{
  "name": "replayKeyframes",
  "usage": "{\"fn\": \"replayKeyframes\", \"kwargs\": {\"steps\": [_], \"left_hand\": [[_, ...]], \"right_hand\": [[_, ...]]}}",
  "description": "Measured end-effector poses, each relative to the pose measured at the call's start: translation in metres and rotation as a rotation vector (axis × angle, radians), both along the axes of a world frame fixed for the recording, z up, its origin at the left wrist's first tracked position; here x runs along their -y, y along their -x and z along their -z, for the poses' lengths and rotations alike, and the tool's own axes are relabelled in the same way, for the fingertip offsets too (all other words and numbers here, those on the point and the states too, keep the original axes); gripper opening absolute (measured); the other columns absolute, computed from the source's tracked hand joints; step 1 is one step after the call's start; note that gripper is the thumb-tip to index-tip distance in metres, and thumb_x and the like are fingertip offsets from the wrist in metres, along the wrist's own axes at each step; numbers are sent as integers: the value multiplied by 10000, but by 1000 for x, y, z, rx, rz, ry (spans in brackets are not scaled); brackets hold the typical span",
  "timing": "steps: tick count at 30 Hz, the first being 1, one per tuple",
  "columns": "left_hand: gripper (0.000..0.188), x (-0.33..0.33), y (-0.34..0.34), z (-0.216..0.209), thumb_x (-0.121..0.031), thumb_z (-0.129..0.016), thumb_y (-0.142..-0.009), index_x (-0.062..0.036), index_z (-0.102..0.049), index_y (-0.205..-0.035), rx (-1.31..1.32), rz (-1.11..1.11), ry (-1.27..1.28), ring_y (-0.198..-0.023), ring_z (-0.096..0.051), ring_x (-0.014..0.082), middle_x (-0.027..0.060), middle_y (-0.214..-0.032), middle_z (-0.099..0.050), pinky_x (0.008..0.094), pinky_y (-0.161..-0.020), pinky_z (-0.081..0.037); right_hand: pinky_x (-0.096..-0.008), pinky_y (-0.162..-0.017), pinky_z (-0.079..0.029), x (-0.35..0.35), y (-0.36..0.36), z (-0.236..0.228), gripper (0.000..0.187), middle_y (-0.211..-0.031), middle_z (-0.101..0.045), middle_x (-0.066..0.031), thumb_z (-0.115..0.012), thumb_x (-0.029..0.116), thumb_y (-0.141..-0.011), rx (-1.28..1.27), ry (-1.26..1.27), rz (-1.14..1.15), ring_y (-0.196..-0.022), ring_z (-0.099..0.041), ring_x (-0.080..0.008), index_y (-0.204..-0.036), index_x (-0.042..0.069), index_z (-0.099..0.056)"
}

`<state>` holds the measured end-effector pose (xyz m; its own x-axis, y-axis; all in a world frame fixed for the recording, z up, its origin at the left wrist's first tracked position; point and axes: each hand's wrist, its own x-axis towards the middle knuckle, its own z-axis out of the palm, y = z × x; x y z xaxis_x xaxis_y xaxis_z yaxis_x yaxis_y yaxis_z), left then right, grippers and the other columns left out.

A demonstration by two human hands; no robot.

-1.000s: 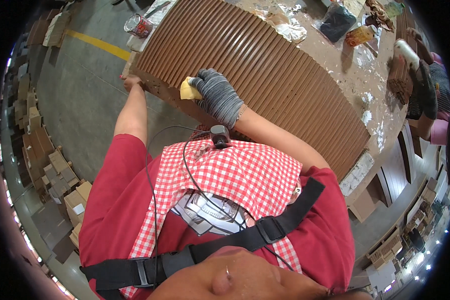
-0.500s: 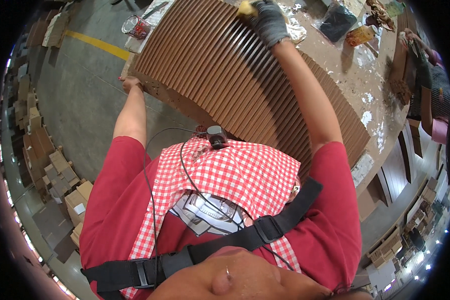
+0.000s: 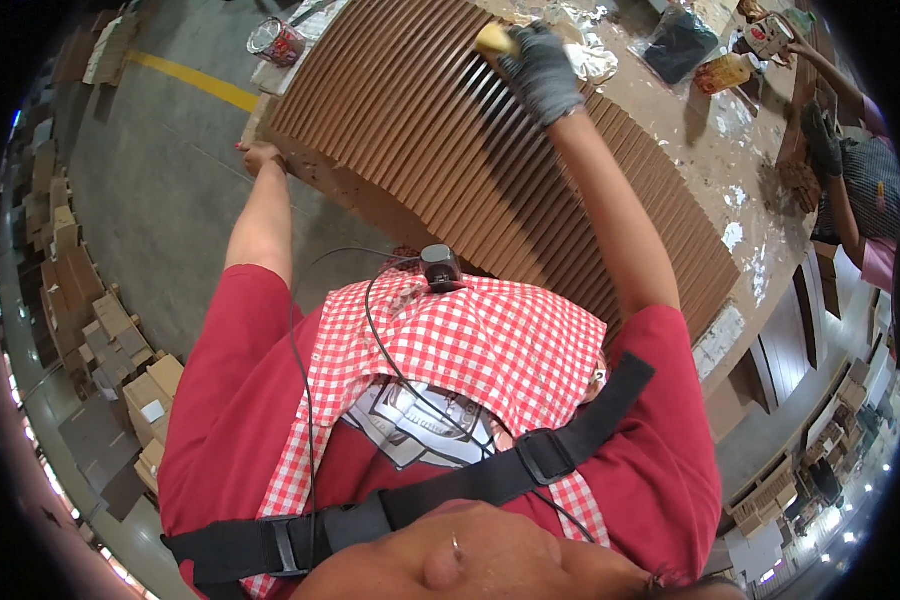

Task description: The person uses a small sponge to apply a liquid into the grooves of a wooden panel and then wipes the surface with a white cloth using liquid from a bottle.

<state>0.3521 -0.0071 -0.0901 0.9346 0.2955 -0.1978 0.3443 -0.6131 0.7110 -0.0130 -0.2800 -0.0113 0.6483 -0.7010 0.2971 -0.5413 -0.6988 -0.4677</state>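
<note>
A large brown panel of ridged, closely set slats [image 3: 400, 130] lies across the worktable in front of me. My right hand [image 3: 545, 78], in a dark grey glove, grips a yellow sponge [image 3: 496, 40] against the far part of the slats. At the left end of the panel, my bare left hand [image 3: 261, 158] is curled at the table edge [image 3: 340, 185]; its fingertips are partly hidden. Part of the slatted surface looks shiny around the right hand, and a shadow falls along it below the arm.
A tin [image 3: 276, 42] smeared with red stands at the far left corner. On the right are a black plastic bag [image 3: 676, 45], a yellow-orange container [image 3: 725, 73] and a crumpled white cloth [image 3: 592, 60]. A co-worker's gloved hand [image 3: 822, 138] shows at far right. Cardboard stacks [image 3: 155, 400] line the left.
My right hand and the sponge have shifted slightly toward me along the slats. The co-worker's bare hand has reached outward and now holds a container. My left hand stays at the edge.
</note>
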Motion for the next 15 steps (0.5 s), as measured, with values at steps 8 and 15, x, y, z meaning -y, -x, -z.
{"fn": "replayKeyframes", "kwargs": {"steps": [8, 15], "left_hand": [[759, -3, -14, 9, -516, -181, -1026, 100, -512, -1321, -76, 3, 51, -1267, -504, 422, 290, -1403, -479, 483, -1087, -385], [778, -1, -15, 14, -494, -179, -1031, 125, -639, -1133, 11, -8, -57, -1182, -556, 443, 298, -1238, -601, 473, -1056, -408]], "right_hand": [[-394, -909, -521, -170, 9, -6, 380, -1079, -630, -132, -758, 143, -761, 58, -48, -277, -1036, -599, -292, -1117, 49, -663], [-415, -884, -517, -211, 12, -28, 523, -1078, -618, -169, -811, 239, -702, 140, -338, -570, -1004, -587, -352, -1162, 49, -652]]}}
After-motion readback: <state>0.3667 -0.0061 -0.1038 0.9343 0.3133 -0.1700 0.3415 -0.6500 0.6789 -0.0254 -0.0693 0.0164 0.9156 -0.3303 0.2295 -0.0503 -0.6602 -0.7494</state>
